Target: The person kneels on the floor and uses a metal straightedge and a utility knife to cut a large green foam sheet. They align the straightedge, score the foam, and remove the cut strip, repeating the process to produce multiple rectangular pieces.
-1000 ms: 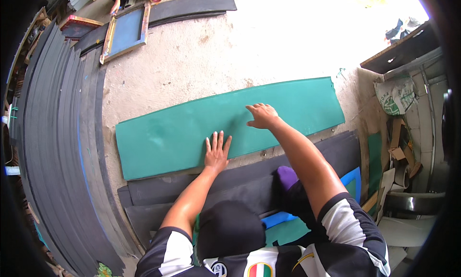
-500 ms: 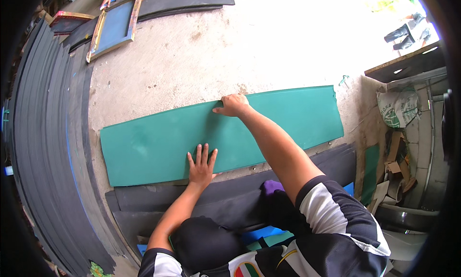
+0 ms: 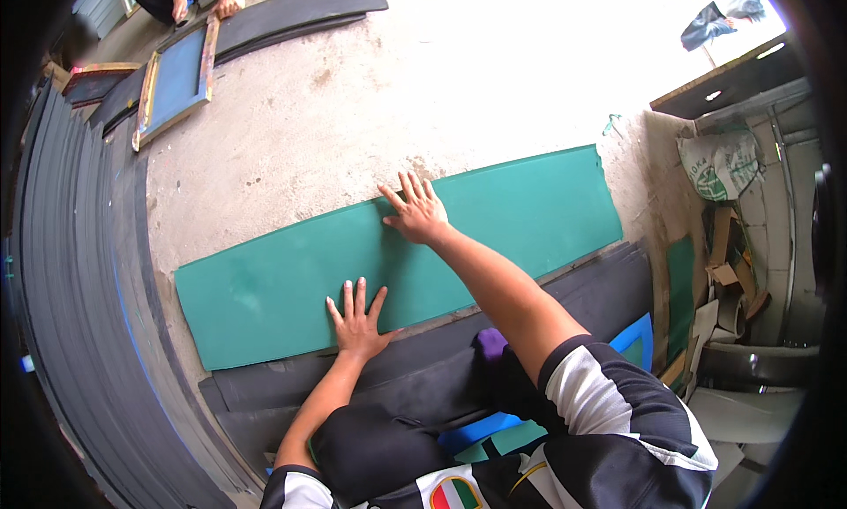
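Note:
A long green sheet (image 3: 520, 200) lies flat on the concrete floor in front of me, with another edge showing just under its far side. My left hand (image 3: 359, 324) rests on its near part, palm down with fingers spread. Near the far edge, my right hand (image 3: 416, 211) lies on the sheet, its fingers stretched out and reaching to or just past that edge. Neither hand grips anything. Black sheets (image 3: 441, 350) lie along the near side of the green sheet, partly beneath my legs.
Stacked dark strips (image 3: 79, 271) line the left side. A blue-panelled wooden frame (image 3: 179, 77) lies far left, where another person's hands (image 3: 228, 2) work beside dark sheets (image 3: 300, 15). A white sack (image 3: 719, 165) and cardboard pieces (image 3: 723, 244) sit at the right.
My right hand has gone from curling over the far edge to lying with its fingers extended. My left hand stays spread on the sheet. The view has shifted slightly.

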Motion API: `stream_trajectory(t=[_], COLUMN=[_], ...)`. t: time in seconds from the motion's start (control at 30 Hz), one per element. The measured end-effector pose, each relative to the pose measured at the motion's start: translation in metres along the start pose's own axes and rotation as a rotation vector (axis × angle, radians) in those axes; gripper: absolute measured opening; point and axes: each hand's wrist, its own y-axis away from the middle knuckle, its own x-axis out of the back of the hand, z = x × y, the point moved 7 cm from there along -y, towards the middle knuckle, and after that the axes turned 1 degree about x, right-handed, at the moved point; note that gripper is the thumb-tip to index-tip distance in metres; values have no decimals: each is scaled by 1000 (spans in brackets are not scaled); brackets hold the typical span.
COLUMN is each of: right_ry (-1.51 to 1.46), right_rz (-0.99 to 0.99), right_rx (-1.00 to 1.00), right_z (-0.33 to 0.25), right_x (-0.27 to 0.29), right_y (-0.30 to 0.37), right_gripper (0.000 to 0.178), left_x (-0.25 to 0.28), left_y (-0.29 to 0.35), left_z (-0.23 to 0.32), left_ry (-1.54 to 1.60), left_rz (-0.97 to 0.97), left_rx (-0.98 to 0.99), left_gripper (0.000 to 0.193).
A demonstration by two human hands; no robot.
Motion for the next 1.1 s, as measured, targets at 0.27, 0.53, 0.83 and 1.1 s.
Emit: stream_trajectory(t=[0.27,0.53,0.83,1.1], right_ry=[-134,-638,-818,-760], right_rz=[415,669,803,979], right_rx=[-1118,-1870,-1651,-1505], right_z=[136,207,230,235], right_x=[-4,-36,-36,-46], right_y=[174,302,311,313], right_gripper=[83,73,52,45], left_x=[12,17,12,13], left_y=[-1,-3,-2,-4], left_z=[2,6,3,13], left_ry=[135,81,26,10], left_rz=[32,-39,-59,-89], left_rx=[13,40,49,51], left_gripper=[111,111,109,110])
